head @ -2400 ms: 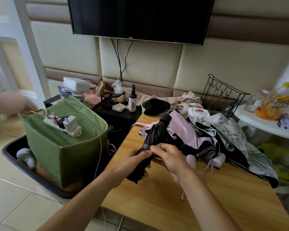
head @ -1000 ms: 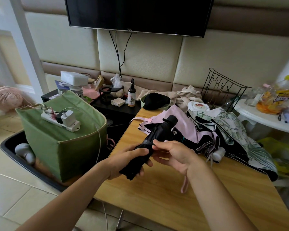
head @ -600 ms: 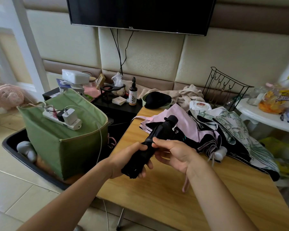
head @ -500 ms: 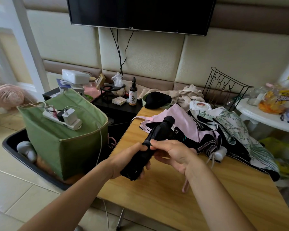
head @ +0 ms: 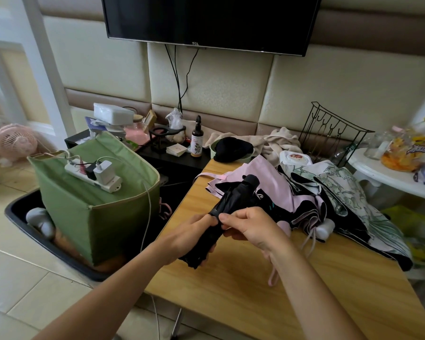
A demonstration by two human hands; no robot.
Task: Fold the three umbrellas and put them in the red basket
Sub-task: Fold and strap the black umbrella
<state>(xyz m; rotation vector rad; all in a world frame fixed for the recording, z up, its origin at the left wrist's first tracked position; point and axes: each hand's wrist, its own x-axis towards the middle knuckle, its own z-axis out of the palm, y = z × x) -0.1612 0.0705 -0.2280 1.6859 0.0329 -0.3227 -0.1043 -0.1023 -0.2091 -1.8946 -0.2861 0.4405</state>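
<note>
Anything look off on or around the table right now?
Yes: no red basket is in view. The pink umbrella and floral umbrella lie unfolded in a heap. A power strip sits atop the green fabric box.

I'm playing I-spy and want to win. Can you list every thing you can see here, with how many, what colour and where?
black umbrella: 1, black, folded, held over the table's left edge
pink umbrella: 1, pink and black, unfolded on the table
leaf-print umbrella: 1, white and green, unfolded, right of the pink one
table: 1, light wood, front
green box: 1, green fabric, left, in a black tray
power strip: 1, white, on the green box
TV: 1, black, on the wall
bottle: 1, dark, on the black side table
fan: 1, pink, far left
wire rack: 1, black, back right
left hand: grips the black umbrella low
right hand: pinches its middle
</note>
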